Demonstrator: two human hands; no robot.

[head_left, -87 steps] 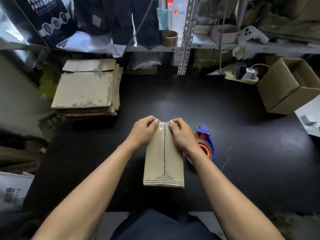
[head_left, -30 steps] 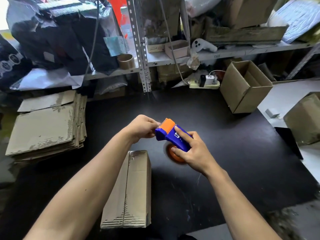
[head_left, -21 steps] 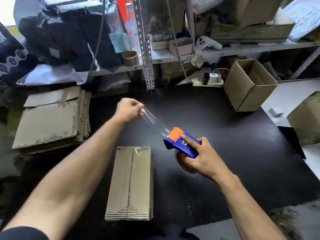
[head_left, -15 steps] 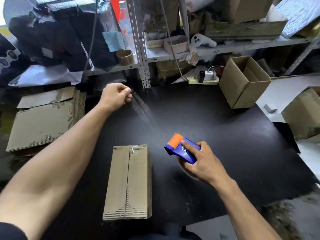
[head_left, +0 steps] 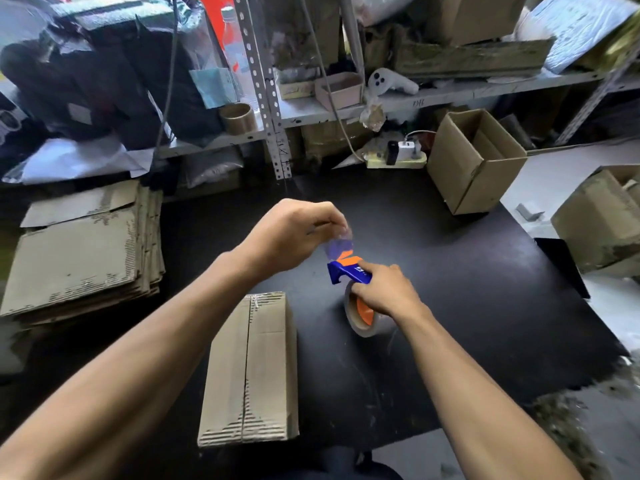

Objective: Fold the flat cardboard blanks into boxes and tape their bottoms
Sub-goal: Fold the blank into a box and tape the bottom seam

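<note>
A folded cardboard box [head_left: 251, 372] lies bottom-up on the black table [head_left: 485, 306], its two flaps meeting along a centre seam. My right hand [head_left: 384, 289] grips a blue and orange tape dispenser [head_left: 348, 271] with a clear tape roll [head_left: 360, 317], right of the box. My left hand [head_left: 294, 233] hovers just above the dispenser's head and pinches the clear tape end [head_left: 341, 239] between thumb and fingers. A stack of flat cardboard blanks [head_left: 79, 258] sits at the table's left.
An open finished box [head_left: 474, 161] stands at the back right, another box [head_left: 602, 220] further right off the table. A metal shelf upright [head_left: 266, 98], a power strip [head_left: 394, 157] and a cluttered shelf line the back. The table's right edge is near.
My left hand, which had drawn a long strip of tape out to the back left, has come back close above the dispenser. The dispenser has tilted so its roll shows.
</note>
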